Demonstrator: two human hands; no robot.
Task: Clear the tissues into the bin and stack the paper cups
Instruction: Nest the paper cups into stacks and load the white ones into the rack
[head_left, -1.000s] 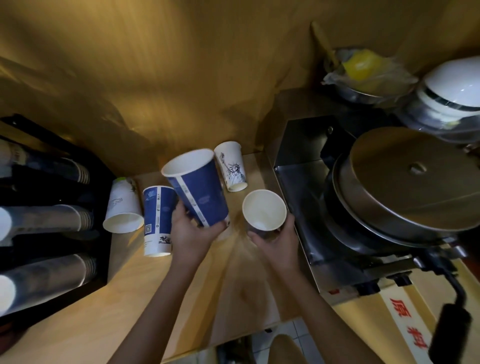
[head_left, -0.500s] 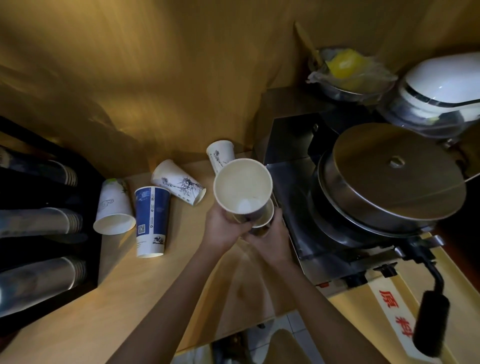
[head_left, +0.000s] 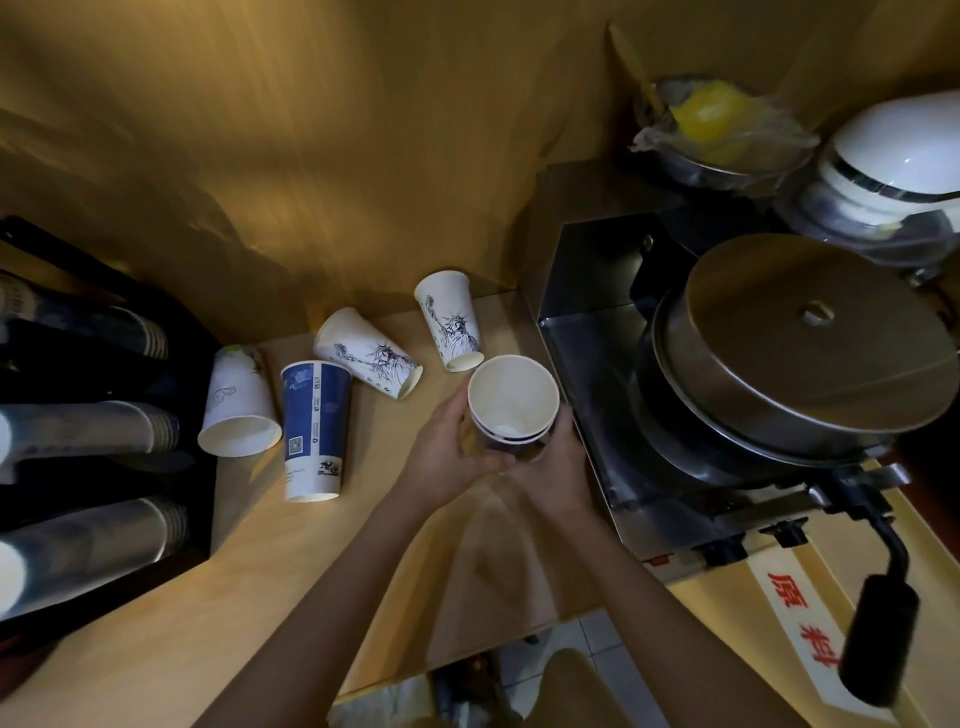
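Note:
Both hands hold a nested pair of blue paper cups, open mouths up, over the wooden counter. My left hand grips the stack's left side and my right hand wraps its right side and base. To the left, a blue cup and a white cup stand upside down. A white cup with a statue print lies on its side, and another statue cup stands inverted behind the stack. No tissues or bin are in view.
A black cup dispenser rack with sleeves of cups fills the left. A steel waffle-type machine with a black handle sits right of the hands. Bowls and a white helmet-like lid stand behind it.
My left hand carried the blue cup rightward, turned it mouth up and pushed it down into the cup in my right hand. The two now sit nested.

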